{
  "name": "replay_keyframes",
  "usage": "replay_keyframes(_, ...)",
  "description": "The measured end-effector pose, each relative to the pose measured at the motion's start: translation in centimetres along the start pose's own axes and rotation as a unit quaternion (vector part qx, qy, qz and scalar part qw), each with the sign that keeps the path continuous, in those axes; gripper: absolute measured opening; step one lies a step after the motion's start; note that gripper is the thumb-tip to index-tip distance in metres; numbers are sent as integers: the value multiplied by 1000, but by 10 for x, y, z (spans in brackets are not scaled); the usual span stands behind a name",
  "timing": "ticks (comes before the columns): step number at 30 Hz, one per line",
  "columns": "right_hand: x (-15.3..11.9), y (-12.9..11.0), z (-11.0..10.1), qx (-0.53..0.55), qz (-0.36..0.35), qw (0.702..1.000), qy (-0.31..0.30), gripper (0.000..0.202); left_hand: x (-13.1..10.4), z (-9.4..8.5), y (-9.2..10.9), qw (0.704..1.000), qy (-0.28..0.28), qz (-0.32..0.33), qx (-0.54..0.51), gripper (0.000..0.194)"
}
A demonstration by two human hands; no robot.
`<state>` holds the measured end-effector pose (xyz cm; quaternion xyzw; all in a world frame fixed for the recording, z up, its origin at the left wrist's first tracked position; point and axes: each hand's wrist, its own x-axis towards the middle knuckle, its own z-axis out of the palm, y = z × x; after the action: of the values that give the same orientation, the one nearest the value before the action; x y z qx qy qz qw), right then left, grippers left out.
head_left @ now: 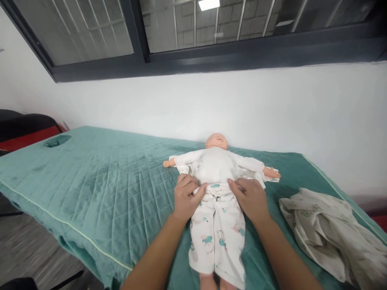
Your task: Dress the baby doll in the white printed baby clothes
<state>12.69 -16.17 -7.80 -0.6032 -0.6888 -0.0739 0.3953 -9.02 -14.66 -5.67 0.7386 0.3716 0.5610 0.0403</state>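
Observation:
A baby doll [217, 141] lies on its back with its head by the wall and both arms spread. It wears a white long-sleeved top [213, 164] and white printed pants [216, 225], with its bare lower legs showing below the cuffs. My left hand [188, 195] pinches the waistband at the left side, thumb over the edge. On the right side, my right hand [250, 197] grips the same waistband between thumb and fingers. White cloth with printed edges lies spread under the doll's arms.
The doll rests on a bed with a green quilted cover [105, 189], which has a face hole [57, 141] at the far left. A crumpled pale cloth [329, 229] lies at the right. Behind are a white wall and a dark-framed window [211, 58]. A black and red chair [28, 129] stands at left.

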Motion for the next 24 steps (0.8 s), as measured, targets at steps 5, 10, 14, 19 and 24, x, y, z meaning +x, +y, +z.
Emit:
replay_keyframes(5,0,4,0,12,9,1000,-13,51,-6,-3,-3,999,-30,-20,17,46)
replay_keyframes(10,0,9,1,9,30,999,-24,52,-9,-9,-7,990,-93,-63,86,46)
replay_keyframes(14,-2,9,2,29,44,998,-34,51,-8,-11,-11,980,-120,-117,110,37)
replay_keyframes(19,1,3,-8,39,-29,999,-10,46,-1,-4,-19,972,-84,-215,-37,31)
replay_keyframes(24,8,-19,-26,28,-100,994,-23,29,6,0,-28,893,-27,-364,-264,10)
